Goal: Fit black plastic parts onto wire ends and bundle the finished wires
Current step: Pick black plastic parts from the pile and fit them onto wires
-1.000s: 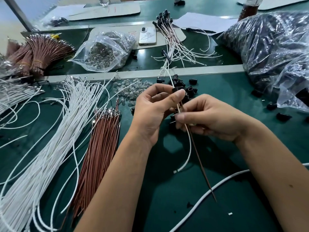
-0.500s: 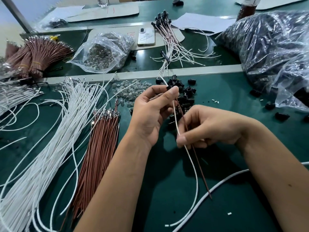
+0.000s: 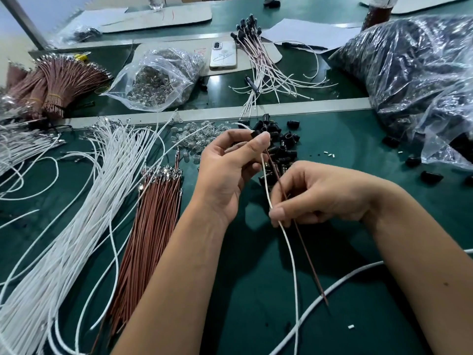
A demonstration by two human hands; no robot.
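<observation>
I have my left hand raised over the table, its fingers pinching a black cap at the top of a white wire and a brown wire. My right hand grips both wires lower down, fingers curled around them. I judge the wires light and limp, so they want holding close to the cap; the cap looks small, hard and easy to drop. Spare caps lie heaped just behind my hands.

Green-topped workbench, perhaps pale wall behind
</observation>
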